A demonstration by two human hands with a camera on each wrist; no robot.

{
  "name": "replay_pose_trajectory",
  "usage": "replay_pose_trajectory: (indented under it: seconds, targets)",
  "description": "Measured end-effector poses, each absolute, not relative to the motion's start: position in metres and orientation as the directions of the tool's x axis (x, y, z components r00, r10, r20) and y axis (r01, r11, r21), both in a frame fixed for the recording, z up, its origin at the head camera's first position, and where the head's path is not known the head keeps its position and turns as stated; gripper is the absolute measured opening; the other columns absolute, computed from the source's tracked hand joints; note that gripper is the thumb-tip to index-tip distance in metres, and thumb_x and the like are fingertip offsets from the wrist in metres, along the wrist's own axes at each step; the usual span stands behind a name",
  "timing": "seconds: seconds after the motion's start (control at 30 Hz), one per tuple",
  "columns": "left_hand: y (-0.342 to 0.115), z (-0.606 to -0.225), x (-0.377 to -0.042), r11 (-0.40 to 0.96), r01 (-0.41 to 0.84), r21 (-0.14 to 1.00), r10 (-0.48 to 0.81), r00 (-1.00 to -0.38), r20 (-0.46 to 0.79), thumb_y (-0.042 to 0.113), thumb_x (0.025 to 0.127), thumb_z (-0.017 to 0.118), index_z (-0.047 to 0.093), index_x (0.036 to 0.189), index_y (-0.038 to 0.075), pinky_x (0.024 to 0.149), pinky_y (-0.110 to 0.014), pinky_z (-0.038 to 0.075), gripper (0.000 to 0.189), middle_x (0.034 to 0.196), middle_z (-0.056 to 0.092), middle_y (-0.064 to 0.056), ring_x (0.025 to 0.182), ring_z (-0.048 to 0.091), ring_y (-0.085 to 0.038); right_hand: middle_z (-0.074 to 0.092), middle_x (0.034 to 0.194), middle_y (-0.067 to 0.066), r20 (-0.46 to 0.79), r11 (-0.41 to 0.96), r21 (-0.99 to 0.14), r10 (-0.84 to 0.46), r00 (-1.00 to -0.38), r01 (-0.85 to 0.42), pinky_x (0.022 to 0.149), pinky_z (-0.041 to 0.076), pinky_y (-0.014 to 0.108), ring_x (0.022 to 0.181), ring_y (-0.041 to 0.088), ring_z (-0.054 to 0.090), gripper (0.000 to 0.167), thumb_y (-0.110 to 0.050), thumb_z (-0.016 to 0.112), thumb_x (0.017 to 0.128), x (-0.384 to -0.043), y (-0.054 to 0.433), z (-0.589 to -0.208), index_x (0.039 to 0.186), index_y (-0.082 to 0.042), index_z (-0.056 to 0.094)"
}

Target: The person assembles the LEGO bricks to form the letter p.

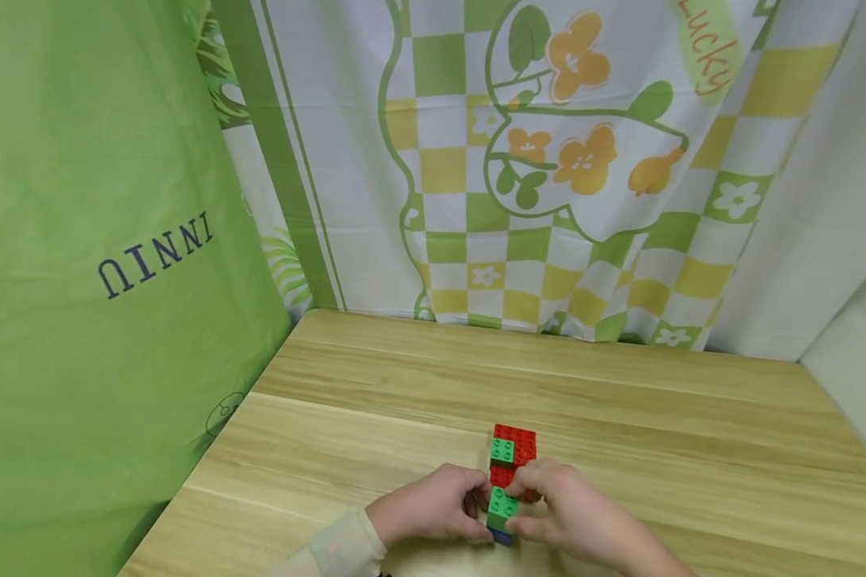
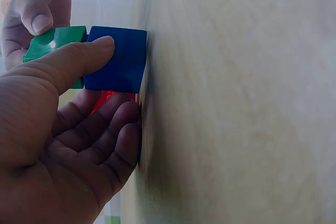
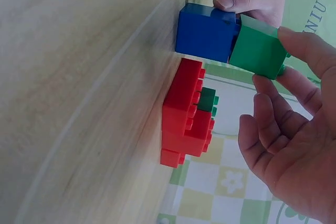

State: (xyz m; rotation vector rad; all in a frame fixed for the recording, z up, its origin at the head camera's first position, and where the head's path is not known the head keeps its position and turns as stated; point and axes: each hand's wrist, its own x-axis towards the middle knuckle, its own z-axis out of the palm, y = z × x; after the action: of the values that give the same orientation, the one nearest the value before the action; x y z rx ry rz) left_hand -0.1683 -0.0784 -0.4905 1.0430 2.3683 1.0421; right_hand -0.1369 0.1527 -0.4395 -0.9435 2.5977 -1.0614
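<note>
A green toy building brick (image 1: 503, 506) meets a blue brick (image 3: 206, 34) end to end, set a little askew, with a thin gap showing on one side in the right wrist view. My left hand (image 1: 436, 506) steadies the blue brick on the table, its thumb pressing one face and its other fingers curled behind. Thumb and fingertips of my right hand (image 1: 573, 509) pinch the green brick from above. Just beyond them sits a stepped build of red bricks (image 3: 181, 95), carrying a smaller-looking green brick (image 1: 502, 451) on top.
All of this rests on a wood-grain table (image 1: 317, 449). A green fabric panel (image 1: 115, 361) hangs along the left side. Behind the table falls a patterned curtain (image 1: 346, 160), and a pale wall (image 1: 859, 385) borders the right.
</note>
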Motion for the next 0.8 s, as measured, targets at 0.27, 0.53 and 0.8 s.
replay_pose_trajectory:
  seconds: [0.27, 0.53, 0.8]
  targets:
    - [-0.078, -0.491, -0.1692, 0.479, 0.516, 0.71, 0.745, -0.667, -0.018, 0.02, 0.078, 0.084, 0.061, 0.09, 0.014, 0.061, -0.013, 0.048, 0.027, 0.076, 0.059, 0.014, 0.067, 0.053, 0.006, 0.057, 0.09, -0.013, 0.092, 0.559, -0.66, -0.603, -0.792, -0.502, 0.07, 0.053, 0.029, 0.085, 0.011, 0.058, 0.021, -0.026, 0.083, 0.078, -0.1334, 0.1479, -0.4385, 0.088, -0.027, 0.065]
    - [-0.0787, -0.4917, -0.1687, 0.479, 0.468, 0.743, 0.736, -0.676, -0.049, 0.021, 0.078, 0.085, 0.062, 0.091, 0.015, 0.062, -0.014, 0.048, 0.027, 0.076, 0.059, 0.015, 0.068, 0.054, 0.005, 0.059, 0.089, -0.014, 0.061, 0.539, -0.717, -0.583, -0.81, -0.442, 0.067, 0.05, 0.025, 0.082, 0.011, 0.057, 0.018, -0.03, 0.083, 0.079, -0.1334, 0.1488, -0.4409, 0.089, -0.026, 0.068]
    - [-0.0795, -0.4896, -0.1694, 0.482, 0.485, 0.729, 0.744, -0.667, -0.048, 0.019, 0.078, 0.084, 0.06, 0.093, 0.017, 0.063, -0.014, 0.049, 0.028, 0.08, 0.06, 0.015, 0.07, 0.055, 0.004, 0.061, 0.093, -0.017, 0.014, 0.538, -0.745, -0.579, -0.815, -0.395, 0.07, 0.051, 0.027, 0.084, 0.012, 0.057, 0.021, -0.043, 0.078, 0.082, -0.1336, 0.1509, -0.4454, 0.092, -0.03, 0.064]
